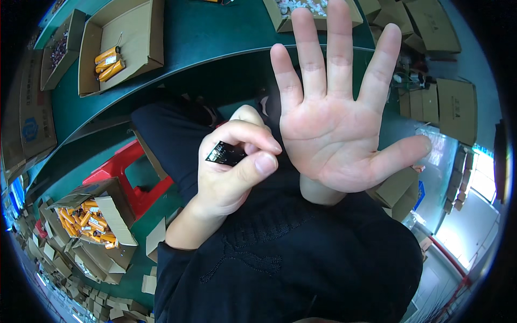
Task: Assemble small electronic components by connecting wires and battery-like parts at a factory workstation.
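In front of my chest, my left hand (231,167) is closed around a small black circuit board (226,154) with shiny pale marks at one end. The fingers and thumb curl over it, so part of the board is hidden. My right hand (336,118) is raised beside it, palm up to the view, with all fingers stretched and spread. Nothing lies in that palm, and the two hands are slightly apart.
A green table (215,27) curves across the top. On it are a cardboard tray (145,40) with orange cylindrical batteries and another tray (280,21) with small white parts. At the left stand a red stool (129,177) and an open carton (121,215) full of orange batteries.
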The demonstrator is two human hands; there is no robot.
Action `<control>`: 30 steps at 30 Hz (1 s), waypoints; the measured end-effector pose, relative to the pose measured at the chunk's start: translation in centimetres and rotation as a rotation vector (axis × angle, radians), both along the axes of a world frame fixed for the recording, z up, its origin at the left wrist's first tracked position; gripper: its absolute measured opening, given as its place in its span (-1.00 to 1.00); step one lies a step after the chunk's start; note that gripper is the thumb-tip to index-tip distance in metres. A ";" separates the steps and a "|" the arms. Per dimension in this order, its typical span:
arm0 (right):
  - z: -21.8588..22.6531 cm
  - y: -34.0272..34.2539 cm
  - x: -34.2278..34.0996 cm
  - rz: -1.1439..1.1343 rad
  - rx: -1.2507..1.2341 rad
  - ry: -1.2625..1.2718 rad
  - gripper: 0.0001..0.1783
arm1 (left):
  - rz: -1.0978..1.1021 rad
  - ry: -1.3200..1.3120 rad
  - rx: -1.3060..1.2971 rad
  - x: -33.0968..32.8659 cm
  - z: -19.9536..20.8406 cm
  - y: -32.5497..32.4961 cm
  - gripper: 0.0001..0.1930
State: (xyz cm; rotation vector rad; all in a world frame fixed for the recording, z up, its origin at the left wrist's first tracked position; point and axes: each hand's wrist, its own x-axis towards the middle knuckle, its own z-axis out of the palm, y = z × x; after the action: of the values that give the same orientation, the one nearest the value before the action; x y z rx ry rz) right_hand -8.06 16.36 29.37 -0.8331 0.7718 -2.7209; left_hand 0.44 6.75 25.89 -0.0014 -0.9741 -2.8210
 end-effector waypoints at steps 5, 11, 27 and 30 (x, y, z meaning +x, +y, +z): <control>-0.4 -0.3 0.0 -0.009 0.061 0.006 0.08 | 0.043 -0.109 -0.056 0.4 -0.1 -0.6 -0.89; -2.5 0.8 -2.2 0.127 0.138 0.269 0.07 | 0.098 -0.098 -0.016 0.5 0.4 -1.1 -0.89; 0.2 0.7 2.4 0.003 0.377 0.597 0.19 | 0.570 0.137 -0.297 1.0 0.6 -2.9 -0.84; 0.3 0.7 2.7 -0.014 0.361 0.561 0.16 | 0.617 0.176 -0.401 0.9 0.4 -3.4 -0.83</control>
State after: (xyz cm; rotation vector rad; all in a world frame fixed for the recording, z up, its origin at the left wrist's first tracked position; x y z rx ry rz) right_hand -5.31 17.02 29.63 -1.5095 1.3219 -2.2514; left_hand 1.32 3.35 26.25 0.0027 -1.2236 -2.0084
